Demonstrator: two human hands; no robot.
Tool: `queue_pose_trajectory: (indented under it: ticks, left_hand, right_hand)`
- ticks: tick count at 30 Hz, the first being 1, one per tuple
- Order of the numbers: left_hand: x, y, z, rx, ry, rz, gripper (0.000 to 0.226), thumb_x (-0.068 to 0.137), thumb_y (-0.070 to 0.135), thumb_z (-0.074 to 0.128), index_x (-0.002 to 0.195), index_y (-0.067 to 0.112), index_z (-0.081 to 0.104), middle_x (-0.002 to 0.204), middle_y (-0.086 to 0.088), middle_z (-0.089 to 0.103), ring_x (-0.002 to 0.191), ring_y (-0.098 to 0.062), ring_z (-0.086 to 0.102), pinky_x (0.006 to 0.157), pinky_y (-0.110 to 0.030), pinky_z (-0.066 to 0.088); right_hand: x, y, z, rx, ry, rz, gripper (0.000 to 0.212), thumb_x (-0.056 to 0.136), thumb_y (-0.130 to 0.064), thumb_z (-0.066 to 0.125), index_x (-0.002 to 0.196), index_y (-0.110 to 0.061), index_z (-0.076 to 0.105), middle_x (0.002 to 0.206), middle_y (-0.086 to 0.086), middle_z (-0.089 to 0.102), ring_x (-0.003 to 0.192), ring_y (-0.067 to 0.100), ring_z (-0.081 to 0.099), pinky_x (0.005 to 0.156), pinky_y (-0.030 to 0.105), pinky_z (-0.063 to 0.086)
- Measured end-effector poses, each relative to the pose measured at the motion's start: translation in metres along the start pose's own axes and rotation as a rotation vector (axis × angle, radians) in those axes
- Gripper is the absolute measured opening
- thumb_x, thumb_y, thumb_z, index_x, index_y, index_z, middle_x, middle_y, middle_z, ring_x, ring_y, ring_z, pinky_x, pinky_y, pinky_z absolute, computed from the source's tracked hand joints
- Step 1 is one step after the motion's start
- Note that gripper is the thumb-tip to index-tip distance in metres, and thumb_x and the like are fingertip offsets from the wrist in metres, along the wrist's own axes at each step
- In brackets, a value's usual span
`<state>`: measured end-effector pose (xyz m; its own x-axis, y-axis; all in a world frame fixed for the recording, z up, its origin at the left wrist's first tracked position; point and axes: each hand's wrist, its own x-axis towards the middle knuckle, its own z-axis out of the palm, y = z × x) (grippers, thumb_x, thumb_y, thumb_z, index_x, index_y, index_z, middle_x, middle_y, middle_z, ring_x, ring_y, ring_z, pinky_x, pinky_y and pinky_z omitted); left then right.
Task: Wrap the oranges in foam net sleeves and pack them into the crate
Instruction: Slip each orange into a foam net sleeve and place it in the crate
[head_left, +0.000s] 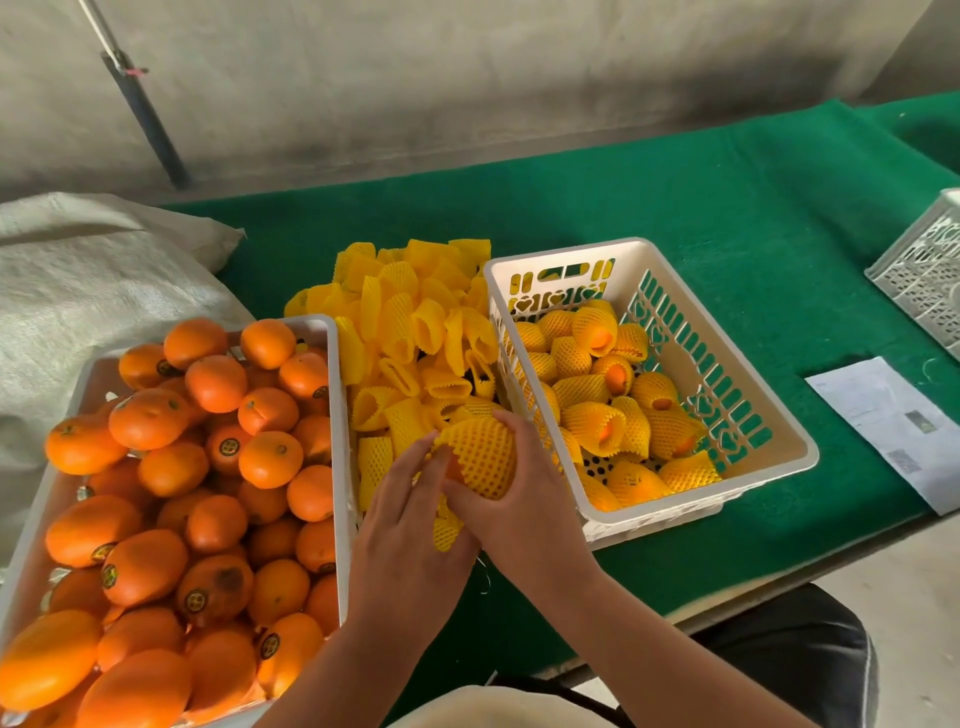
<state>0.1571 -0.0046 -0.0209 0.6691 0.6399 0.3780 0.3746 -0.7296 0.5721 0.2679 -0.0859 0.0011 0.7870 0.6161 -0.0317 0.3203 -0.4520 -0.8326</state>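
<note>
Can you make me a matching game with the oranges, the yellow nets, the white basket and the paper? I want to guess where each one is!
Things:
1. bare oranges
2. pile of empty nets
3. wrapped oranges
4. paper

Places:
A. inside the white basket on the right
B. flat on the green cloth, far right
C. in the tray on the left
D. heaped between tray and basket

Pairs: 1-C, 2-D, 3-A, 4-B

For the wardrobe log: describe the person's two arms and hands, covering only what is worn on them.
Both are bare. The left hand and right hand carry no gloves, rings or watch that can be seen, and both forearms are uncovered to the bottom edge of the picture, with no sleeve or cuff in view. No bracelets, bandages or markings show on either wrist.
</note>
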Motion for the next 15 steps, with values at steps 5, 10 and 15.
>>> queue_pose_trajectory:
  ticks: [5,10,15]
  left_hand:
    - [0.003,-0.015,-0.003,-0.073,-0.099,0.043,0.054,0.100,0.055,0.050,0.147,0.028,0.053,0.162,0.017,0.034,0.149,0.007,0.021,0.107,-0.024,0.031]
    - [-0.001,-0.068,-0.010,0.221,-0.187,-0.109,0.058,0.100,0.057,0.051,0.149,0.025,0.048,0.166,0.001,0.026,0.155,-0.021,0.020,0.115,-0.055,0.038]
    - [-0.019,-0.092,0.000,0.287,-0.373,-0.303,0.090,0.090,0.066,0.042,0.165,0.024,0.015,0.174,0.002,-0.007,0.160,-0.027,-0.004,0.122,-0.056,0.024]
  right_hand:
    - [0.025,0.013,-0.026,-0.009,0.017,0.004,0.083,0.079,-0.058,0.081,0.146,-0.048,0.032,0.133,-0.015,0.049,0.118,0.011,0.055,0.089,0.032,0.059]
    - [0.089,0.067,-0.085,-0.288,0.082,0.153,0.085,0.082,-0.049,0.083,0.150,-0.032,0.035,0.129,0.002,0.055,0.107,0.024,0.060,0.078,0.039,0.059]
    - [0.124,0.133,-0.123,-0.571,-0.041,0.385,0.083,0.080,-0.033,0.081,0.150,-0.027,0.036,0.127,0.019,0.054,0.107,0.040,0.061,0.086,0.052,0.059]
